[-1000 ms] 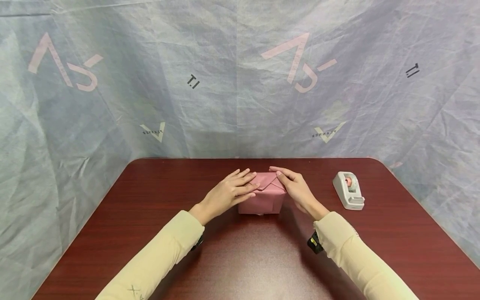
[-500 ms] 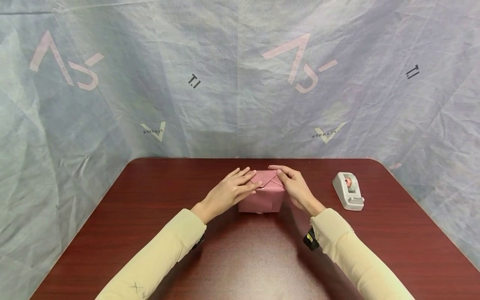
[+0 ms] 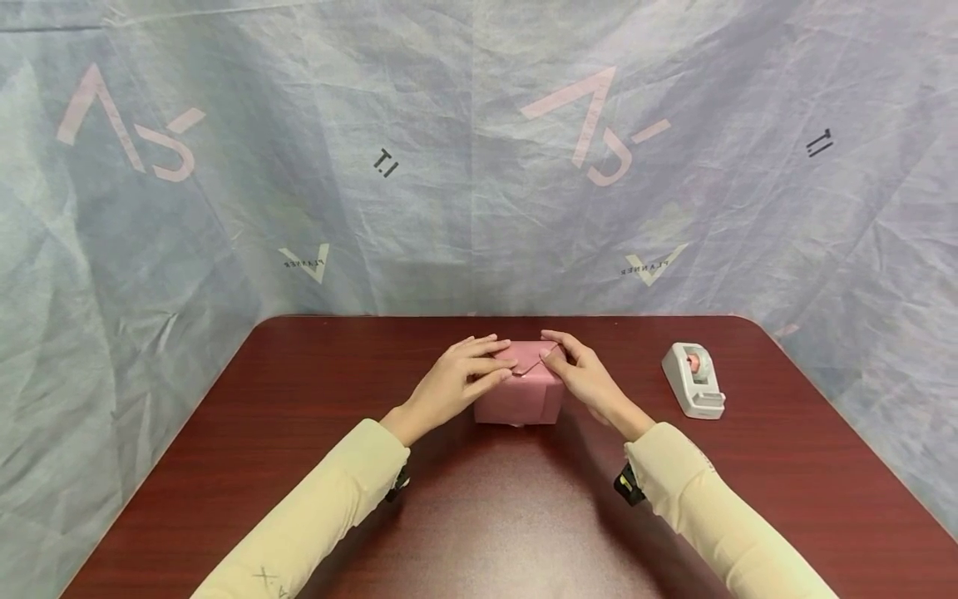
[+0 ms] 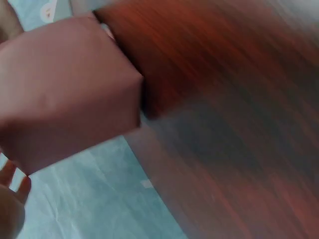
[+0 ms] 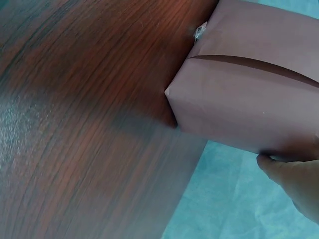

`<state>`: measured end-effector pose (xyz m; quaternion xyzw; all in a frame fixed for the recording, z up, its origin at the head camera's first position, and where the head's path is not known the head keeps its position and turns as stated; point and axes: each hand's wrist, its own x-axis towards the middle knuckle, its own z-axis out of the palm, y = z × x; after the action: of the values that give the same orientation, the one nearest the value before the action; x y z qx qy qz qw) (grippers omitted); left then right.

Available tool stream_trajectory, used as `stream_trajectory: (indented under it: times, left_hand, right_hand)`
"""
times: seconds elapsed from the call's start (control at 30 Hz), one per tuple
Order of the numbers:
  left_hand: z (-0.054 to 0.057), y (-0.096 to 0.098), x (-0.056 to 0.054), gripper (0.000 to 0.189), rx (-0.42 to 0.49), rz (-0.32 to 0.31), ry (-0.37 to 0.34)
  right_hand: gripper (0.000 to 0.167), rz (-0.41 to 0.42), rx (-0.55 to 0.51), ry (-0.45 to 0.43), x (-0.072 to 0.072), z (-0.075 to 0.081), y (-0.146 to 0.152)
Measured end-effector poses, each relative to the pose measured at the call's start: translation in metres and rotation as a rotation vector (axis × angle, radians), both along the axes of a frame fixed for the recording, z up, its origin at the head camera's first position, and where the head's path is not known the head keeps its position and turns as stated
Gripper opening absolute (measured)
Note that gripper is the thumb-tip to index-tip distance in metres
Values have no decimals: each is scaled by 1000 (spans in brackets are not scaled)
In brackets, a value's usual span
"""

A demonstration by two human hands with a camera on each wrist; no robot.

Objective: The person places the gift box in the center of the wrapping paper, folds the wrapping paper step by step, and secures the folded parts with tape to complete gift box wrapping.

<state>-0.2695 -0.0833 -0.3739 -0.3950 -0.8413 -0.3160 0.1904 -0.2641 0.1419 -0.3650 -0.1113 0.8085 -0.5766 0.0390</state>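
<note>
A box wrapped in pink paper (image 3: pixel 520 399) sits on the table, a pointed flap (image 3: pixel 527 358) folded across its top. My left hand (image 3: pixel 452 378) rests over the top left edge, fingers extended onto the paper. On the right side, my right hand (image 3: pixel 587 374) grips the top corner, thumb on the flap and fingers toward the back edge. The right wrist view shows a paper seam (image 5: pixel 249 62) gaping along the box's side. Only part of the left hand (image 4: pixel 12 194) appears beside the box in the left wrist view.
A white tape dispenser (image 3: pixel 694 381) with a tape roll stands to the right on the dark red wooden table (image 3: pixel 516 516). Grey-blue printed cloth (image 3: pixel 471 166) hangs behind and along the sides. A small clear scrap (image 5: pixel 200 31) shows at the box's lower edge.
My right thumb has moved left and inward over the flap. The left hand's fingers have drawn slightly closer together. The box has stayed nearly in place.
</note>
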Motion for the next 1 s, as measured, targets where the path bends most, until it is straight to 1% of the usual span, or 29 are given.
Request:
stream_trajectory:
  times: [0.1,0.2,0.27,0.37,0.43,0.53,0.6,0.67,0.73,0.83,0.9,1.0]
  left_hand:
    - [1,7,-1,18,146,48,-86]
    - [1,14,-2,14,252,107,-118]
    - [1,16,-2,11,283,143,-123]
    - [1,18,-2,13,281,189,-134]
    - [0,18,-2,22,250,213,-152]
    - [-1,17,-2,38,176,236,-208]
    - [-2,16,-1,46,99,255,-238]
    - [-3,16,0,50,10,281,-248]
    - [-3,16,1,52,-81,319,-231]
    - [-3,15,2,53,-175,367,-185]
    - [-3,15,2,52,-206,390,-161]
    - [-2,16,2,50,-236,406,-131]
  right_hand:
    - [43,-1,-7,5,0,0,0]
    - [42,-5,-6,3,0,0,0]
    - [42,-3,-1,5,0,0,0]
    - [42,0,2,2,1,0,0]
    - [42,2,4,2,1,1,0]
    - [43,0,12,5,2,2,0]
    - [43,1,27,16,2,3,0]
    - [45,-1,49,32,2,3,0]
    - [46,-7,80,53,3,3,1]
    - [46,-16,146,111,4,5,4]
    - [45,-32,194,165,5,6,8]
    - [41,-59,269,263,5,5,18]
